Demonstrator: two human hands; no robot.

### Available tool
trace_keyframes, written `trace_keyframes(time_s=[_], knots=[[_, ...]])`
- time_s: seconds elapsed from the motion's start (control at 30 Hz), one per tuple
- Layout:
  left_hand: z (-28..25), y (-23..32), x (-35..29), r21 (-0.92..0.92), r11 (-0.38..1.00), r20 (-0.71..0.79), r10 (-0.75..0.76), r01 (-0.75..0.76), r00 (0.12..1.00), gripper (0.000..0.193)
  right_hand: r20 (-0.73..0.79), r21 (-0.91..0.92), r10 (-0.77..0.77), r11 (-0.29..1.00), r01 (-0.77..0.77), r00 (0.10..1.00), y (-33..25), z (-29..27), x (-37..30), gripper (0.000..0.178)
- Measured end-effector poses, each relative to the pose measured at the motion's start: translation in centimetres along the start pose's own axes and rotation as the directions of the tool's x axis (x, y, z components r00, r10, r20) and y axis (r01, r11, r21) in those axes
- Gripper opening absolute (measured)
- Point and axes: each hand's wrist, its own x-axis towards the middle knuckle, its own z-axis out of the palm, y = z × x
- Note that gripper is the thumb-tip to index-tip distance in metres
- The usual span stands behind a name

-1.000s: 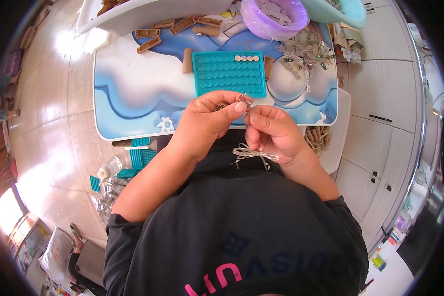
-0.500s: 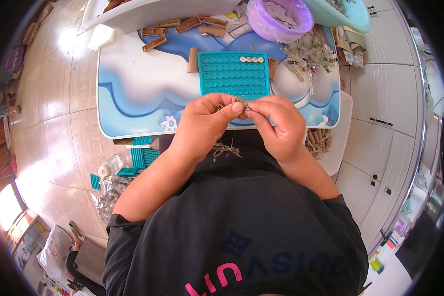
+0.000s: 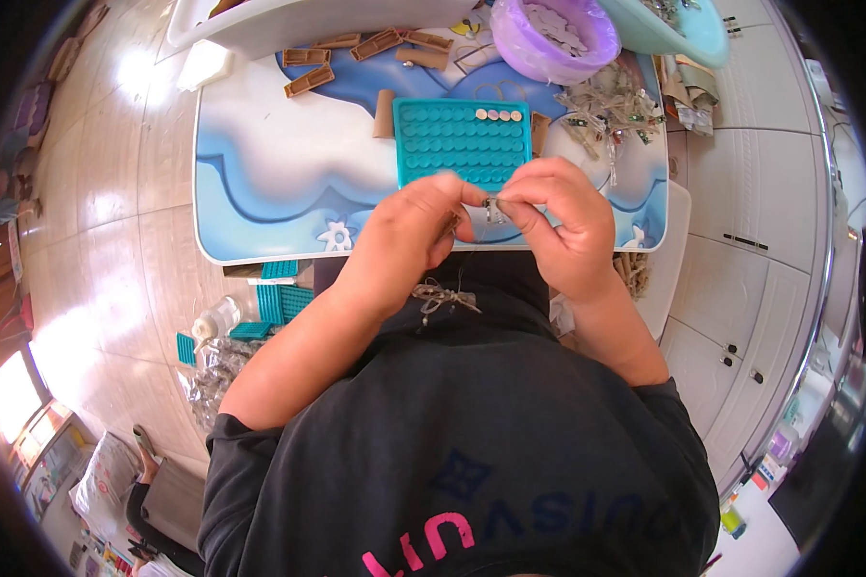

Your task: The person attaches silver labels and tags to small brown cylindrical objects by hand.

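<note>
My left hand (image 3: 409, 229) and my right hand (image 3: 563, 226) meet over the table's near edge. Between my right thumb and forefinger is a small shiny piece (image 3: 493, 210), too small to name. Left fingers are curled, with a bit of brown cord showing among them, and the left forefinger reaches to the shiny piece. Below the hands, a knotted bunch of brown cord (image 3: 445, 296) hangs in front of my black shirt. Just beyond lies a teal tray (image 3: 462, 144) with rows of round hollows; several pale discs (image 3: 498, 115) sit in its upper right.
Brown open boxes (image 3: 308, 80) lie scattered at the back. A purple basin (image 3: 558, 65) of pale pieces and a tangled heap of corded items (image 3: 611, 106) are at the back right. More teal trays (image 3: 279, 300) lie below the table's left side.
My hands have moved slightly apart, the right one shifting rightward. The shiny piece now shows between them. My left fingertips have loosened from it.
</note>
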Motion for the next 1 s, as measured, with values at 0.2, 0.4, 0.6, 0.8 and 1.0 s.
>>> trace_keyframes(time_s=[0.2, 0.4, 0.6, 0.8, 1.0], knots=[[-0.1, 0.0, 0.0, -0.583, 0.806, 0.101, -0.050, 0.100, 0.994, 0.033, 0.002, 0.192, 0.069, 0.979, -0.068, 0.998, -0.6, 1.5, 0.0, 0.013], [0.3, -0.2, -0.1, -0.622, 0.775, 0.098, -0.068, 0.115, 0.993, 0.039, -0.043, 0.100, 0.008, 0.995, -0.004, 0.999, -0.1, 2.5, 0.4, 0.012], [0.4, -0.3, -0.3, -0.619, 0.780, 0.078, -0.057, 0.093, 0.995, 0.040, -0.068, 0.020, 0.016, 1.000, -0.014, 0.998, -0.4, 2.6, 0.5, 0.012], [0.8, 0.3, -0.4, -0.617, 0.779, 0.063, -0.093, 0.112, 0.994, 0.037, -0.059, -0.100, -0.023, 0.995, 0.017, 0.998, 0.0, 2.4, 0.4, 0.011], [0.8, 0.2, -0.4, -0.458, 0.887, 0.029, -0.057, 0.064, 0.998, 0.032, 0.025, -0.096, -0.032, 0.995, 0.035, 0.999, 0.1, 2.0, 0.9, 0.012]])
